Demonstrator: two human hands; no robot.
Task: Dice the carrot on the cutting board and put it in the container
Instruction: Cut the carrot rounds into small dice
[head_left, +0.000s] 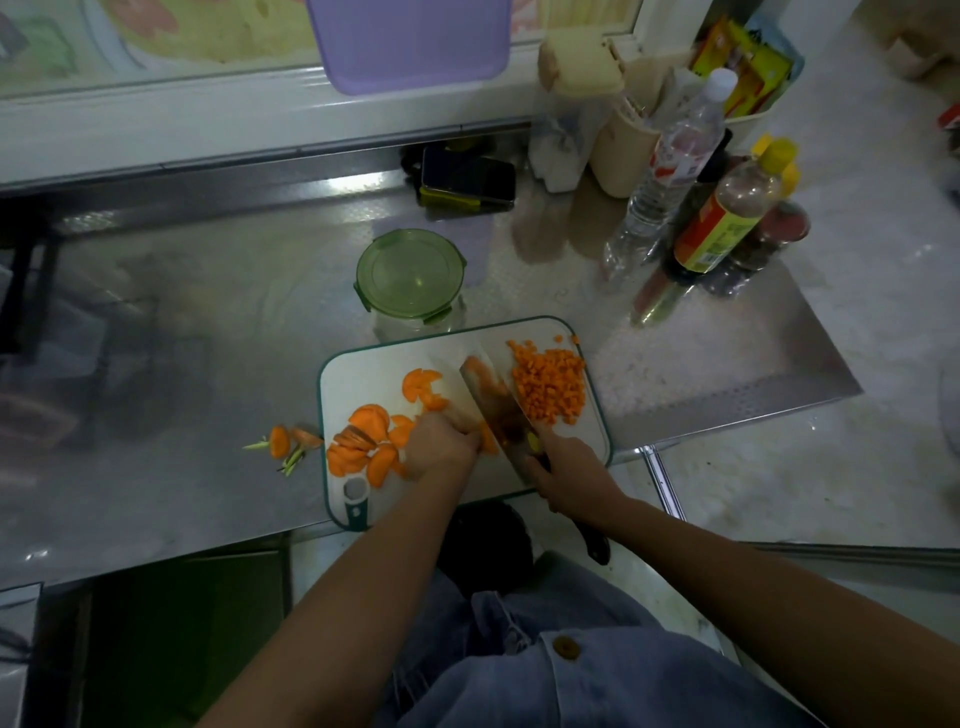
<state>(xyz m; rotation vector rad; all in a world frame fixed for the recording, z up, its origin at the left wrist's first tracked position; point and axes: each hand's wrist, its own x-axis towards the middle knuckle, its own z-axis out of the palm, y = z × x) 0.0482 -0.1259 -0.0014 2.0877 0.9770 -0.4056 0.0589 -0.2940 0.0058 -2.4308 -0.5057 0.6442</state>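
- The left hand (441, 441) is curling its fingers down over a small bunch of carrot pieces (487, 437), pinning them to the cutting board (363, 379) right against the flat of the blade.
- The right hand (569, 475) is wrapping closed around the dark handle of the cleaver (498, 410), whose handle end is sticking out past the wrist toward the person's body.
- The cleaver's broad blade is standing on edge across the middle of the board, running from the near edge toward the far edge, touching the pieces under the left hand.
- A heap of diced carrot (549, 383) is lying on the right part of the board, just beside the blade.
- Carrot slices (366, 441), still undiced, are lying in loose clusters on the left part of the board, some overlapping.
- Carrot ends with green stem bits (285, 442) are lying on the metal counter (182, 364), just off the board's left edge.
- The container (410, 283), clear with a green clip lid sitting on it, is standing on the counter just behind the board's far edge.
- A phone (467, 176) is resting farther back, and bottles (722, 218) are standing in a group at the counter's right rear.
- A blue denim garment (571, 665) is filling the lower part of the view.
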